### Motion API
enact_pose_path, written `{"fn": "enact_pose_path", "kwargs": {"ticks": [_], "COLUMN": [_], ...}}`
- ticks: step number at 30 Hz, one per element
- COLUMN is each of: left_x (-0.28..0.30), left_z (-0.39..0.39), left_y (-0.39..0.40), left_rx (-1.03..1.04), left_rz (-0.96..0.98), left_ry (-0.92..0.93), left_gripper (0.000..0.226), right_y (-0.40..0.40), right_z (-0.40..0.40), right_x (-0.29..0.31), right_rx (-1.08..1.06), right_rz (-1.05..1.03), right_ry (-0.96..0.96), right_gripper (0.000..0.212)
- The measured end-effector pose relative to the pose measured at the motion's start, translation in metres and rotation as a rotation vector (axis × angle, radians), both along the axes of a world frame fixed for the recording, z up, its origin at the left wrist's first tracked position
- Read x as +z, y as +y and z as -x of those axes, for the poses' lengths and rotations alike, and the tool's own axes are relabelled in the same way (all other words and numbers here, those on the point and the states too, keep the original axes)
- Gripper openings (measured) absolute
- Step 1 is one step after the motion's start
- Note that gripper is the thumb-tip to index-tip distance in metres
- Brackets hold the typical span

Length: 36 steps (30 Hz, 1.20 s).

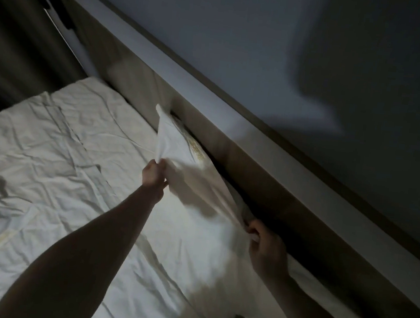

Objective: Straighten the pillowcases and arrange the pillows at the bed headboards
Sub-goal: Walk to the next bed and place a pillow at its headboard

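Observation:
A white pillow in its pillowcase lies on the bed along the headboard. My left hand pinches the pillowcase's loose fabric at its far end and lifts it, so a flap with a yellowish embroidered strip stands up against the headboard. My right hand grips the pillowcase's edge on the headboard side, and the cloth is stretched taut between the two hands. The pillow's near end runs out toward the lower right.
A crumpled white sheet covers the mattress to the left. A dark curtain hangs at the far left. The grey wall rises above the headboard's ledge. The room is dim.

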<state>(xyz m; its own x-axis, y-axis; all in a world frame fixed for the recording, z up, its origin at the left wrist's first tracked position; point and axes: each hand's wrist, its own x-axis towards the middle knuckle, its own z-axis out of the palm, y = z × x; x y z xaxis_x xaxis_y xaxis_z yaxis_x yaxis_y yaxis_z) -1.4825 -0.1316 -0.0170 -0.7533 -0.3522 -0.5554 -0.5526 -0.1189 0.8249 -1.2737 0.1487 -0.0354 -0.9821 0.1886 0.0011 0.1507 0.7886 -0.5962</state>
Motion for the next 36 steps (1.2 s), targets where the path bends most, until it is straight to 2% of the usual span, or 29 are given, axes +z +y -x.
{"fn": "enact_pose_path", "kwargs": {"ticks": [3,6,12,16,19,22,24,26,29,30,33,36], "left_x": [-0.003,0.006,0.008,-0.013,-0.038,-0.055,-0.053,-0.052,-0.049,-0.051,-0.048,-0.041], "left_z": [-0.003,-0.005,-0.016,-0.040,-0.059,-0.070,-0.077,-0.080,-0.085,-0.085,-0.092,-0.096], "left_y": [-0.008,-0.005,0.021,0.025,0.033,0.044,0.051,0.055,0.056,0.056,0.062,0.065], "left_rx": [-0.288,-0.421,-0.397,-0.305,-0.355,-0.427,-0.428,-0.346,-0.251,-0.253,-0.309,-0.506], "left_rz": [0.331,0.446,0.303,0.194,0.142,0.219,0.350,0.449,0.431,0.412,0.408,0.590], "left_ry": [-0.146,-0.178,-0.211,-0.267,-0.290,-0.306,-0.292,-0.293,-0.289,-0.286,-0.316,-0.299], "left_gripper": [0.023,0.028,0.069,0.117,0.129,0.138,0.136,0.120,0.107,0.105,0.096,0.061], "right_y": [-0.003,-0.002,0.010,0.034,0.047,0.054,0.055,0.055,0.054,0.054,0.056,0.060], "right_z": [0.005,0.007,0.010,-0.011,-0.036,-0.054,-0.059,-0.060,-0.059,-0.059,-0.069,-0.083], "right_x": [0.001,0.008,0.024,0.012,-0.001,-0.011,-0.016,-0.019,-0.015,-0.015,-0.014,-0.019], "right_rx": [-0.073,-0.119,-0.117,-0.080,-0.057,-0.087,-0.115,-0.100,-0.113,-0.113,-0.138,-0.150], "right_rz": [-0.038,0.017,0.099,-0.049,-0.102,-0.182,-0.251,-0.309,-0.318,-0.306,-0.346,-0.394], "right_ry": [-0.135,-0.117,-0.129,-0.337,-0.476,-0.500,-0.482,-0.439,-0.469,-0.473,-0.414,-0.439], "right_gripper": [0.032,0.026,0.017,0.075,0.086,0.086,0.083,0.092,0.072,0.072,0.071,0.068]}}
